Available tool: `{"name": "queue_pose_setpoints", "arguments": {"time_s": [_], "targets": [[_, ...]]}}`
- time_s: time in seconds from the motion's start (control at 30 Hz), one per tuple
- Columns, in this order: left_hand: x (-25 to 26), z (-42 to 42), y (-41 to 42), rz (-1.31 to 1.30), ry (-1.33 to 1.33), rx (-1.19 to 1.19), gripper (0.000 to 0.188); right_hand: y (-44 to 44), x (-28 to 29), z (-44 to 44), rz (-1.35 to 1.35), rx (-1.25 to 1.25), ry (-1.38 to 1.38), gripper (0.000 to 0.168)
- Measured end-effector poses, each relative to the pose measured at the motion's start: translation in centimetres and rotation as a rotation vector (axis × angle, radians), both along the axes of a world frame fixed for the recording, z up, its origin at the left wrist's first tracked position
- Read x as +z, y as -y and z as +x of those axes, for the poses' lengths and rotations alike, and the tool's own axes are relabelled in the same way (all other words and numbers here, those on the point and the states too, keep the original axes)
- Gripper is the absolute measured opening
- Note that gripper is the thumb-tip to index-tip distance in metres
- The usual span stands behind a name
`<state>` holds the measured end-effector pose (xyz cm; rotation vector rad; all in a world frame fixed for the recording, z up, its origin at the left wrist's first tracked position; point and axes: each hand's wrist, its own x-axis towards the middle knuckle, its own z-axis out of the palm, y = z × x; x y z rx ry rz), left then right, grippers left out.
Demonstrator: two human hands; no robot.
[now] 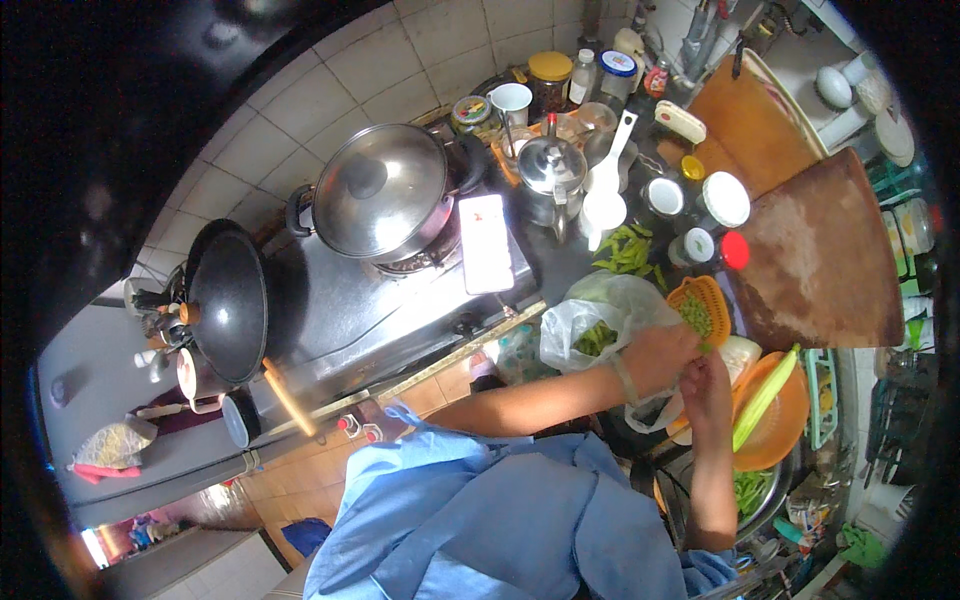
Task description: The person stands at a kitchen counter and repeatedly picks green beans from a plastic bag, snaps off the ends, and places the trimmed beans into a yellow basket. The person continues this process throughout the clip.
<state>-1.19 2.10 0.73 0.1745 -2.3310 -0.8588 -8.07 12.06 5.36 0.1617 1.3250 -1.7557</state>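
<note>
My left hand (664, 354), with a pale bangle at its wrist, reaches in from the left. It meets my right hand (705, 384) just in front of a small orange basket (721, 304). The fingertips of both hands are pinched together on a small green pod (705, 348), mostly hidden by the fingers. Shelled green beans (694, 313) lie in the basket. Beside my left wrist, a translucent plastic bag (559, 334) holds more green pods (597, 339). A loose heap of green pods (626, 251) rests on the dark counter behind the bag.
A long green vegetable (765, 397) lies across an orange colander (787, 427), above a metal basin (784, 491) of green pods. Cutting boards (817, 255) stand at right. Left are a lit phone (486, 244), a lidded pot (382, 187) on the stove and a black wok (232, 300).
</note>
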Motion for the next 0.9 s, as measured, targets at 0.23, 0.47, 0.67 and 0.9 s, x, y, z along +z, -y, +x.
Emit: {"name": "queue_pose_setpoints", "arguments": {"time_s": [0.23, 0.47, 0.67, 0.9], "targets": [[2.1, -2.6, 0.5, 0.217, 0.490, -0.082, 0.017, -1.5, -4.3, -3.1, -0.051, -0.030, -0.024, 0.009], [0.2, -5.2, 1.6, 0.323, 0.439, -0.096, 0.019, -0.6, -3.1, -5.7, 0.319, 0.340, -1.045, 0.012], [-0.4, -6.2, 2.9, 0.372, 0.441, -0.245, 0.019, -0.9, -1.6, -7.4, 0.389, 0.498, -1.008, 0.014], [0.6, -6.3, 2.4, 0.214, 0.327, -0.193, 0.019, -1.0, -2.0, -8.5, 0.354, 0.524, -0.964, 0.016]]}}
